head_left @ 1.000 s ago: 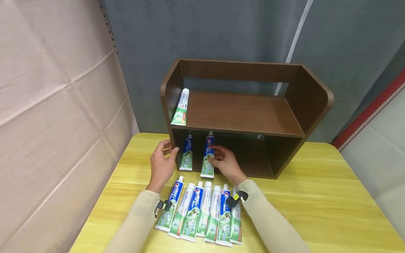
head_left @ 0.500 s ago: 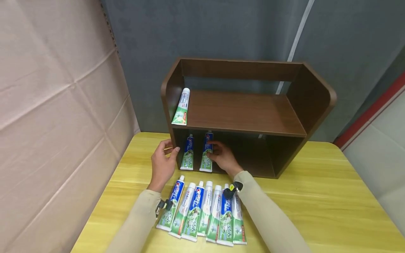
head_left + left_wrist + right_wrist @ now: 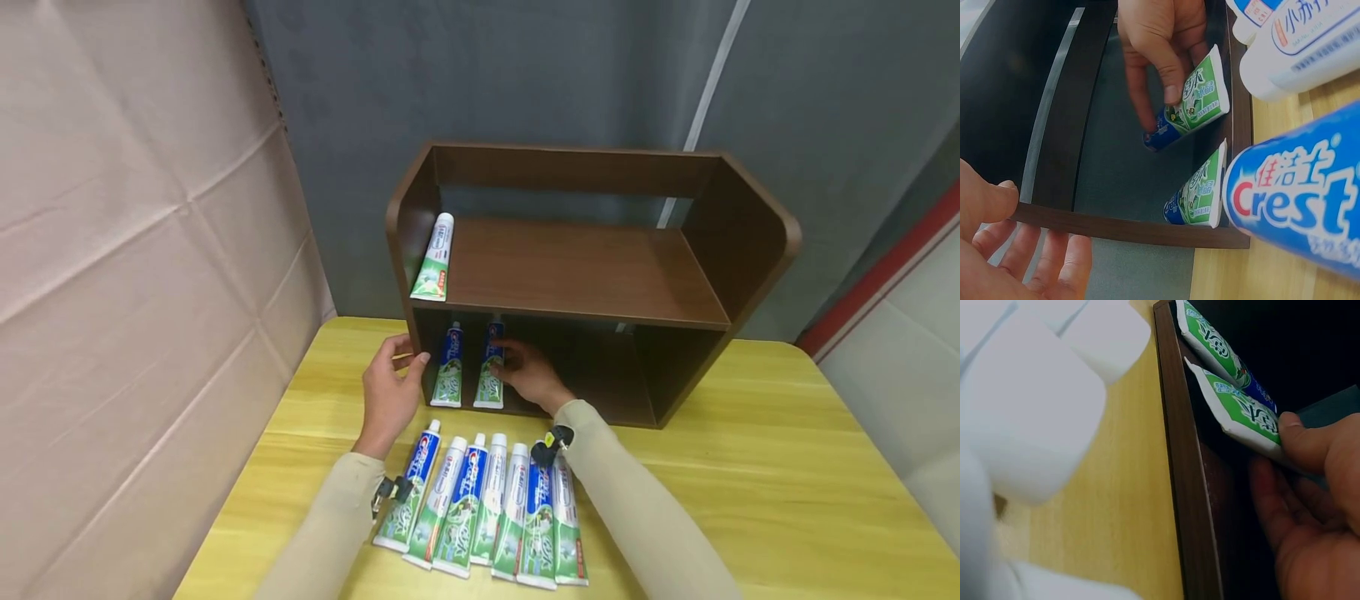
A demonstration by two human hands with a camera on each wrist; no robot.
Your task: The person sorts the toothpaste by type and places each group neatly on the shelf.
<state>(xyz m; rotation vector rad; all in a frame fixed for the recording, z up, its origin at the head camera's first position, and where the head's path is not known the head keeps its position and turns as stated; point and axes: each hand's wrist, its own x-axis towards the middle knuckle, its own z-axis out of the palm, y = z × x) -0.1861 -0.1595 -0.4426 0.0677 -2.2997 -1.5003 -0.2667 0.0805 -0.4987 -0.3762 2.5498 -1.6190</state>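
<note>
My right hand point(image 3: 531, 377) reaches into the lower compartment of a brown two-tier shelf point(image 3: 592, 271) and pinches a blue, white and green toothpaste tube point(image 3: 490, 390). In the right wrist view, thumb and fingers hold the sides of that tube point(image 3: 1241, 412), its flat end near the front edge. A matching toothpaste tube point(image 3: 448, 379) lies to its left, beside the side panel. My left hand point(image 3: 392, 396) grips the shelf's left side panel, its thumb inside and its fingers outside, as the left wrist view shows with the panel edge point(image 3: 1129, 230).
A white and green toothpaste tube point(image 3: 432, 267) lies on the upper tier at the left. Several more tubes, blue-green ones point(image 3: 460, 508) and white-green ones point(image 3: 438, 504), lie in a row on the yellow wooden table point(image 3: 787, 483) in front. A grey curtain point(image 3: 555, 75) hangs behind.
My right hand has pushed the toothpaste tube deeper into the lower compartment, its flat end now about level with its neighbour's. My left hand has stayed at the side panel.
</note>
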